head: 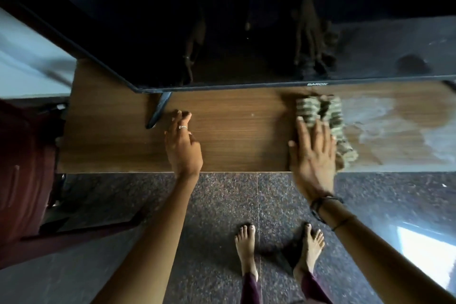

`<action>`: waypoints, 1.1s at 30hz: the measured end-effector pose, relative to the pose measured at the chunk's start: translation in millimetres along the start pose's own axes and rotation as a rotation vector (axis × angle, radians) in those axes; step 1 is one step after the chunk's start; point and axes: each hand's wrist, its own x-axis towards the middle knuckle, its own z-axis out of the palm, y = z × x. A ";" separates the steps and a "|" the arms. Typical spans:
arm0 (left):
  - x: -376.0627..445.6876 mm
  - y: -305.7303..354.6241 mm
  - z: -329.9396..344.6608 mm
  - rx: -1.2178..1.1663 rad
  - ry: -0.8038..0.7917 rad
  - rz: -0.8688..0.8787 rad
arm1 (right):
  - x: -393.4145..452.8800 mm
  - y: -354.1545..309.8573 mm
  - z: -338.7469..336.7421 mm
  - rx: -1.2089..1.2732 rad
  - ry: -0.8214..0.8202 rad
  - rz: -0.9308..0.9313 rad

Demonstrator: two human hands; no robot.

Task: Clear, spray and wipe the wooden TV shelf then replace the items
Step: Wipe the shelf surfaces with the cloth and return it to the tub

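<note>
The wooden TV shelf runs across the middle of the view, bare of items. My right hand lies flat, fingers spread, pressing a crumpled greenish checked cloth onto the shelf right of centre. Beyond the cloth, the shelf's right part shows pale wet streaks. My left hand rests on the shelf with fingers loosely curled, holding nothing, just right of the TV's black left foot. The black TV screen overhangs the back of the shelf and reflects both hands.
A dark red piece of furniture stands at the left of the shelf. The speckled stone floor lies in front, with my bare feet on it. A bright window reflection shines on the floor at lower right.
</note>
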 end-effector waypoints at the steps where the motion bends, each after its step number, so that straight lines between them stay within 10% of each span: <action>1: -1.6 4.0 -0.6 -0.012 -0.004 -0.044 | -6.3 -17.7 9.7 -0.012 -0.023 -0.061; 9: -36.2 36.9 8.9 -0.252 -0.016 -0.044 | -11.6 -86.1 27.6 -0.027 -0.262 -0.581; 18: -52.0 116.8 67.0 -0.256 -0.029 0.220 | 17.6 53.3 -24.0 0.080 0.012 -0.003; 24: -52.1 143.8 95.6 -0.355 0.009 0.068 | 28.0 27.5 -5.9 -0.041 -0.072 -0.434; 33: -57.9 145.2 102.8 0.013 -0.040 0.096 | 125.7 8.1 -22.7 -0.217 -0.120 -0.608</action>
